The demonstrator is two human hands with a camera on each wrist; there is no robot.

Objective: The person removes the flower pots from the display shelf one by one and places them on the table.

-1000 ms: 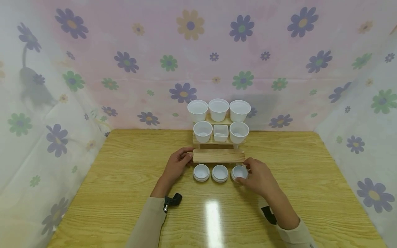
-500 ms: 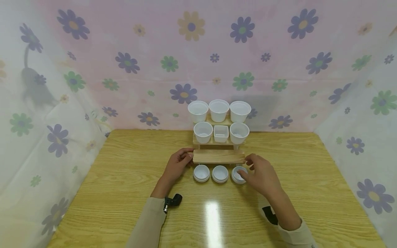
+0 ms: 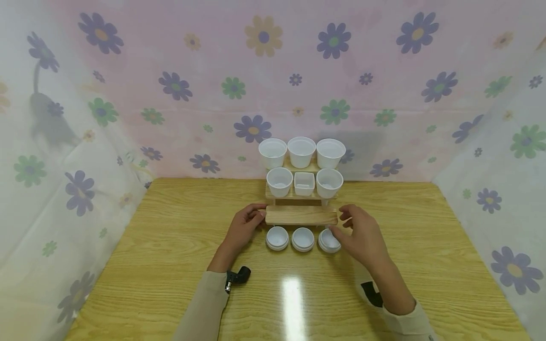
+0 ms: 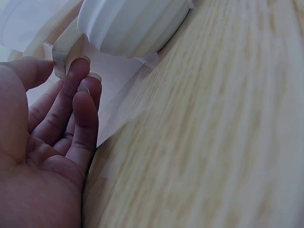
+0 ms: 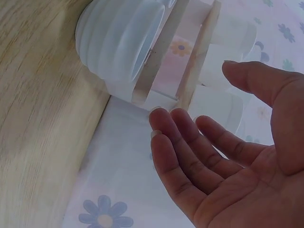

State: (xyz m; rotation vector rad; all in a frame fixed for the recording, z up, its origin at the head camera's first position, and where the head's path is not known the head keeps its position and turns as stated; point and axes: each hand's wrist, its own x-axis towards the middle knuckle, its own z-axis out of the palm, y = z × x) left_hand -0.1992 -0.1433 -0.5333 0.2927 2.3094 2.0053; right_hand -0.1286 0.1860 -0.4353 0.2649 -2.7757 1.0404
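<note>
A tiered wooden stand (image 3: 301, 215) on the table carries white cups on its upper boards. My left hand (image 3: 244, 226) is at the left end of the front board; in the left wrist view, the thumb and curled fingers (image 4: 85, 111) hold that board end (image 4: 66, 50) between them. To the right of the stand, my right hand (image 3: 361, 237) is held with fingers loosely bent and apart. Its thumb overlaps the rim of the right ribbed white pot (image 3: 329, 242). In the right wrist view nothing lies between the fingers (image 5: 183, 161) and thumb. Two matching pots, a left one (image 3: 277, 239) and a middle one (image 3: 303, 240), stand in line with it.
Three round white cups line the top board, among them the middle cup (image 3: 301, 154). Below them, a square white cup (image 3: 304, 184) sits between a left round cup (image 3: 279, 183) and a right round cup (image 3: 329, 183). A flower-print cloth (image 3: 192, 118) hangs behind the wood-grain table (image 3: 170, 265).
My right hand has drawn slightly right, off the stand's right end, and its thumb has lifted back from the right pot. My left hand stays in place.
</note>
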